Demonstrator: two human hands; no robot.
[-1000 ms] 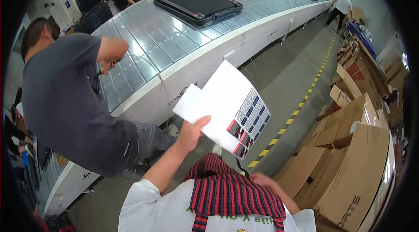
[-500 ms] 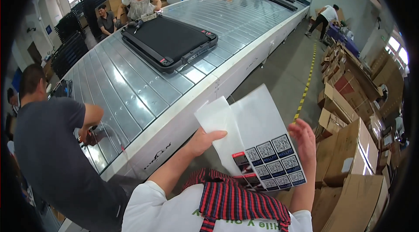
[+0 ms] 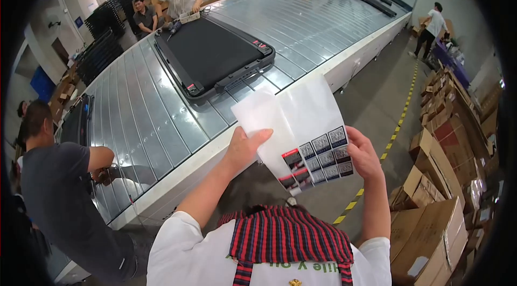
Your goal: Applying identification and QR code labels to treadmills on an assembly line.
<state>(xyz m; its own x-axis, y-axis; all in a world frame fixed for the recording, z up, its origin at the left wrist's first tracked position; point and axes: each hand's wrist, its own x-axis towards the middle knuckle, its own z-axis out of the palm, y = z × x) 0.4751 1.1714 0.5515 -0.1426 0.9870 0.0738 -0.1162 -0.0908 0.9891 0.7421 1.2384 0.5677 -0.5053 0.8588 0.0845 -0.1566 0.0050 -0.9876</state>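
Observation:
My left hand (image 3: 243, 148) grips white sheets of paper by their left side, with the thumb lying on top. The larger one is a sticker sheet (image 3: 309, 108), mostly bare white, with rows of square black-and-white code labels at its near right corner. Red-and-black picture labels (image 3: 293, 166) show beside those codes, partly covered by the sheet above. At the right edge, my right hand (image 3: 367, 154) pinches the sticker sheet; its thumb is on the face and the fingers are curled behind, mostly hidden. The sheets are held tilted in front of my striped apron.
A metal-topped conveyor line (image 3: 177, 135) runs alongside, carrying a black treadmill deck (image 3: 215, 54). One co-worker (image 3: 59, 189) in a dark shirt leans over it at left; others work along the far side. Cardboard boxes (image 3: 425, 237) are piled at right, beyond yellow-black floor tape (image 3: 396, 130).
My right hand has closed on the sheet's right edge, where before it was apart from it. The sheets are raised a little farther from my body. My view has shifted.

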